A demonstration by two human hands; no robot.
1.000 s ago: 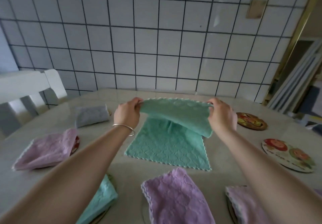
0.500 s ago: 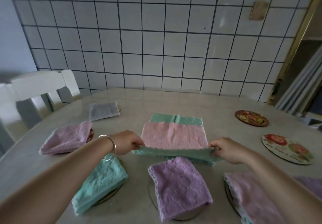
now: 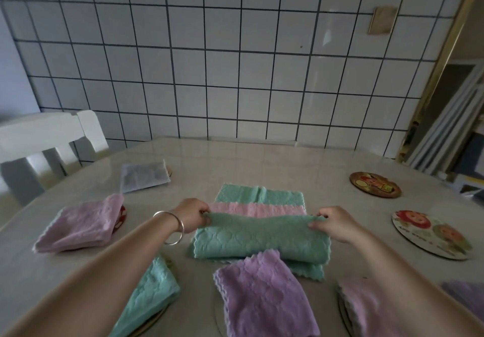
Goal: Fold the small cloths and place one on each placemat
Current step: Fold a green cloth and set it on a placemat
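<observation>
— Green cloth [image 3: 262, 237] sits mid-table [image 3: 262, 158] with us, folded over on itself, its near hem just touching the purple cloth [image 3: 264, 294] at the near edge. What have our hands got?

— Our left hand [image 3: 192, 214] pinches the fold's left end and our right hand [image 3: 334, 224] pinches its right end, fingers curled into the fabric. Behind the fold we see a pink cloth [image 3: 256, 209] lying on another green one [image 3: 259, 195].

— And the rest along the edges?

— Toward the left edge a pink folded cloth [image 3: 81, 224] covers most of a mat, and a grey cloth [image 3: 144, 176] lies farther back. At the near edge a teal cloth [image 3: 149, 300] rests on a mat left of the purple one, and a blurred pink one [image 3: 366, 308] lies to its right. Toward the right edge we have two bare mats, a dark one [image 3: 375, 184] at the back and a pale one [image 3: 432, 234] nearer.
</observation>
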